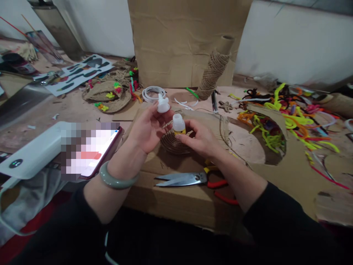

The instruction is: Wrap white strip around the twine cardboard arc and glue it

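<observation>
In the head view my left hand [149,129] pinches a white nozzle cap [163,104] between thumb and fingers, tip upward. Just right of it, my right hand [200,138] grips a small white glue bottle [178,124] with a yellow label, held upright with its neck uncovered. Cap and bottle are apart. Beneath both hands a coil of brown twine [175,143] lies on cardboard, partly hidden by the fingers. Scissors [182,179] with red handles rest in front of the coil, blades pointing left; my right forearm covers part of the handles.
A phone [95,154] and a white power bank [38,149] lie at left. Behind stand a tall cardboard panel [171,44] and a twine-wrapped tube [213,70]. Colourful pipe cleaners [289,117] pile up at right, near a cut cardboard sheet [289,176].
</observation>
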`<state>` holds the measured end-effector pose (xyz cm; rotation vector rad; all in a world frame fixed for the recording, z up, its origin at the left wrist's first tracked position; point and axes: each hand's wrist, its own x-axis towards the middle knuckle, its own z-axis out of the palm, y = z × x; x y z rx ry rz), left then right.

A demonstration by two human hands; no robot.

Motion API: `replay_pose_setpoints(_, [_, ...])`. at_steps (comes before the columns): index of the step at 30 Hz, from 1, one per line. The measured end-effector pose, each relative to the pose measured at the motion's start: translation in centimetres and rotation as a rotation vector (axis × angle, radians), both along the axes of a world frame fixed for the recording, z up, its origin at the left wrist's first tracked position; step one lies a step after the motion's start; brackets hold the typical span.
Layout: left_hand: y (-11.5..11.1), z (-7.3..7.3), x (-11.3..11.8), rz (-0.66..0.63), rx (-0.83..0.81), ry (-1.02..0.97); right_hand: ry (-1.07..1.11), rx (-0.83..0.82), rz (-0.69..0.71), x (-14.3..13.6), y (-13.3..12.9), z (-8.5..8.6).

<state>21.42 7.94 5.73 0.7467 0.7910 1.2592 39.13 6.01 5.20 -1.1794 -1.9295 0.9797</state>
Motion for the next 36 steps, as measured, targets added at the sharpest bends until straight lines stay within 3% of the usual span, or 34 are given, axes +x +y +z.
replay_pose_setpoints(9, [0.0, 0.3, -0.1, 0.003, -0.069, -0.03, 0.042, -0.053, -0.006, -0.2, -0.1, 0.4])
replay_pose_setpoints(17, [-0.5, 1.9, 0.7, 0.088, -0.239, -0.173, 0.036, 0.001, 0.021, -0.2, 0.1, 0.1])
replay_pose_setpoints(22, [-0.7, 1.8, 0.8, 0.134, -0.189, -0.184, 0.039, 0.037, 0.03, -0.1, 0.1, -0.2])
replay_pose_setpoints(25, [-0.8, 1.6, 0.8, 0.18, -0.133, -0.155, 0.022, 0.138, 0.032, 0.0, 0.2, -0.3])
replay_pose_setpoints(30, [-0.9, 1.4, 0.8, 0.172, -0.06, -0.146, 0.014, 0.285, 0.039, 0.2, 0.3, -0.4])
replay_pose_setpoints(36, [-0.8, 1.5, 0.8, 0.162, -0.061, -0.107, -0.004, 0.327, 0.032, 0.3, 0.2, -0.2])
